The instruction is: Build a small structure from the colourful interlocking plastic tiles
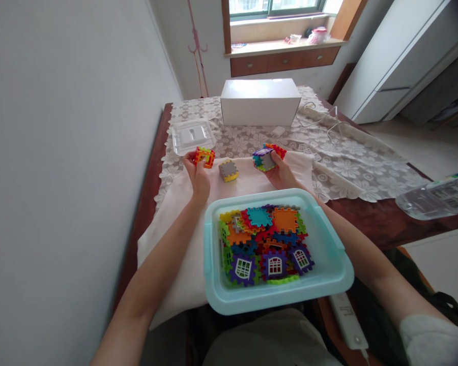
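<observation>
My left hand point(197, 175) is closed on a small red and orange block cube point(205, 157) with some yellow-green on it. My right hand point(281, 172) grips a multicoloured block piece point(265, 159) with grey, teal, purple and red sides. Between the hands, a grey and yellow cube point(229, 171) rests on the white cloth point(171, 216). Nearer to me, a light teal tray point(330, 254) holds several interlocking square panels in orange, blue, red, green and purple, some with white window grids.
A clear plastic lid point(193, 136) lies at the back left, and a white box point(259, 104) stands at the back. At the right edge is a clear plastic container point(438, 199). A white power strip point(349, 321) sits below the tray's right side.
</observation>
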The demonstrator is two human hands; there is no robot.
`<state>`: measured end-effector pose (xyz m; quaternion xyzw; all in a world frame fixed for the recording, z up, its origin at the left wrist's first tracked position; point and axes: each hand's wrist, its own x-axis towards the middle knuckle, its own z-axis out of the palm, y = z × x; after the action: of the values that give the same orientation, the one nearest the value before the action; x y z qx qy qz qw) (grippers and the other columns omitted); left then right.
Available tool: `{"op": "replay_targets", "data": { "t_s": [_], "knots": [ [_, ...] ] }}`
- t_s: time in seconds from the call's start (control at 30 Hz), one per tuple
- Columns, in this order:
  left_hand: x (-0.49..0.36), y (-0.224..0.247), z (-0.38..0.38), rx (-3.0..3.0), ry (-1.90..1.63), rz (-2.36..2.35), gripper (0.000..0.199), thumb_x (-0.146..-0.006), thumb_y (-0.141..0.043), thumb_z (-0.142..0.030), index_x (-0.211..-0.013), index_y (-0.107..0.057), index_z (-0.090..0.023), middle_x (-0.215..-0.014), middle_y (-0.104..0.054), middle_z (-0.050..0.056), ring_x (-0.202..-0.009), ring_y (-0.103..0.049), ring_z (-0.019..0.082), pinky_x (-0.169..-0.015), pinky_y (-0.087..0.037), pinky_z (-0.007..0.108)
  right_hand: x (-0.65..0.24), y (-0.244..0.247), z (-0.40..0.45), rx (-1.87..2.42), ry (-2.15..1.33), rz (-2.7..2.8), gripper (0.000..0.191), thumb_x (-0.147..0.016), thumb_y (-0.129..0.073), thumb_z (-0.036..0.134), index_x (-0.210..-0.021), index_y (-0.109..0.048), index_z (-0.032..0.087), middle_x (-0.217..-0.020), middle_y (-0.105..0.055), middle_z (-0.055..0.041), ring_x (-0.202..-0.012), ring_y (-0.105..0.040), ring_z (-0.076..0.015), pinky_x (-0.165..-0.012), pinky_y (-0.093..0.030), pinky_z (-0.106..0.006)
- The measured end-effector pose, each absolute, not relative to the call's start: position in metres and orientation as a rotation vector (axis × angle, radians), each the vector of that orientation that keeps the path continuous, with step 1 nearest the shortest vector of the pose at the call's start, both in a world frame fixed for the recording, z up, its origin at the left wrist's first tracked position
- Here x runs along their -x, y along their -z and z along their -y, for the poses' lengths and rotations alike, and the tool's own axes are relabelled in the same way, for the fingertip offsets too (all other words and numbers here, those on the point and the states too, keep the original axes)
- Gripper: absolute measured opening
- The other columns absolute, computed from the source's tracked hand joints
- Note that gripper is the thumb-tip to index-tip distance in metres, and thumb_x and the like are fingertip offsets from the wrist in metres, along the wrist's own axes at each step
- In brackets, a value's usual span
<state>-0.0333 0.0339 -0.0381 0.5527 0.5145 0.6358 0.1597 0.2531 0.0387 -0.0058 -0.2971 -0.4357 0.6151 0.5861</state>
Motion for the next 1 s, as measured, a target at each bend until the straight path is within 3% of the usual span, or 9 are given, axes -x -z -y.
{"op": "replay_targets", "data": {
  "t_s": [0.1,0.2,0.37,0.5,0.67,0.77,0.83,0.93,1.0],
  "knots": [
    [0.031,0.042,-0.036,-1.247,-1.822,-1.505,0.044,-0.099,-0.056,-0.019,-0.139,-0.044,-0.032,-0.147,-0.065,0.012,-0.129,-0.074,0.023,-0.115,-0.066,0.048,-0.251,0.007,-0.037,0.689,-1.463,1.028,0.059,-0.079,-0.095,0.082,-0.098,-0.068,0.033,-0.098,-0.085,-0.0018,-0.107,-0.08,-0.0284,-0.09,-0.071,-0.046],
    [0.025,0.037,-0.03,-1.437,-1.683,-1.507,0.056,-0.093,-0.059,-0.013,-0.145,-0.054,-0.032,-0.153,-0.068,0.012,-0.139,-0.073,0.025,-0.125,-0.063,0.053,-0.251,0.009,-0.037,0.676,-1.502,1.02,0.059,-0.077,-0.098,0.08,-0.099,-0.07,0.033,-0.1,-0.085,-0.0019,-0.106,-0.08,-0.0281,-0.088,-0.071,-0.045],
    [0.023,0.016,-0.011,-1.853,-1.681,-1.565,0.056,-0.095,-0.062,-0.017,-0.148,-0.066,-0.03,-0.172,-0.062,0.014,-0.171,-0.05,0.034,-0.147,-0.036,0.068,-0.252,0.012,-0.039,0.697,-1.494,1.024,0.061,-0.074,-0.1,0.08,-0.101,-0.072,0.032,-0.095,-0.084,-0.0017,-0.103,-0.081,-0.0281,-0.087,-0.07,-0.044],
    [0.008,-0.003,0.005,-2.287,-1.527,-1.543,0.057,-0.094,-0.079,-0.036,-0.15,-0.069,-0.031,-0.181,-0.058,0.01,-0.183,-0.03,0.043,-0.152,-0.007,0.077,-0.252,0.014,-0.041,0.69,-1.49,1.044,0.062,-0.074,-0.099,0.08,-0.104,-0.073,0.032,-0.094,-0.084,-0.0014,-0.102,-0.081,-0.0283,-0.087,-0.07,-0.045],
    [-0.006,-0.004,0.009,-2.404,-1.294,-1.558,0.059,-0.081,-0.099,-0.05,-0.132,-0.078,-0.028,-0.159,-0.075,0.018,-0.175,-0.04,0.056,-0.146,0.007,0.089,-0.251,0.02,-0.042,0.681,-1.473,1.054,0.059,-0.077,-0.1,0.078,-0.103,-0.073,0.033,-0.094,-0.084,-0.0005,-0.099,-0.08,-0.0268,-0.088,-0.071,-0.044],
    [-0.006,-0.003,0.011,-2.384,-1.288,-1.578,0.055,-0.084,-0.1,-0.049,-0.128,-0.076,-0.029,-0.131,-0.085,0.013,-0.153,-0.065,0.051,-0.147,0.0,0.086,-0.252,0.02,-0.042,0.673,-1.438,1.044,0.058,-0.075,-0.102,0.074,-0.106,-0.074,0.035,-0.096,-0.084,0.0004,-0.1,-0.08,-0.027,-0.087,-0.071,-0.043],
    [-0.007,-0.006,0.014,-2.341,-1.284,-1.563,0.059,-0.085,-0.1,-0.052,-0.131,-0.071,-0.029,-0.126,-0.084,0.011,-0.135,-0.075,0.045,-0.146,-0.022,0.082,-0.253,0.017,-0.04,0.666,-1.401,1.025,0.061,-0.072,-0.104,0.073,-0.112,-0.075,0.037,-0.099,-0.084,0.0014,-0.104,-0.08,-0.0269,-0.087,-0.07,-0.041],
    [-0.013,-0.007,0.02,-2.23,-1.28,-1.37,0.065,-0.09,-0.094,-0.051,-0.141,-0.06,-0.028,-0.134,-0.081,0.012,-0.124,-0.078,0.038,-0.118,-0.061,0.064,-0.255,0.008,-0.035,0.63,-1.323,0.996,0.071,-0.068,-0.106,0.072,-0.122,-0.077,0.038,-0.111,-0.084,0.0009,-0.109,-0.08,-0.0264,-0.089,-0.07,-0.038],
    [-0.02,-0.003,0.021,-2.128,-1.304,-1.138,0.066,-0.093,-0.089,-0.049,-0.143,-0.052,-0.029,-0.141,-0.077,0.015,-0.124,-0.079,0.034,-0.105,-0.067,0.054,-0.256,0.001,-0.03,0.603,-1.271,1.002,0.074,-0.068,-0.107,0.071,-0.128,-0.077,0.038,-0.12,-0.084,-0.0006,-0.11,-0.079,-0.0266,-0.091,-0.07,-0.038]
  ]
}}
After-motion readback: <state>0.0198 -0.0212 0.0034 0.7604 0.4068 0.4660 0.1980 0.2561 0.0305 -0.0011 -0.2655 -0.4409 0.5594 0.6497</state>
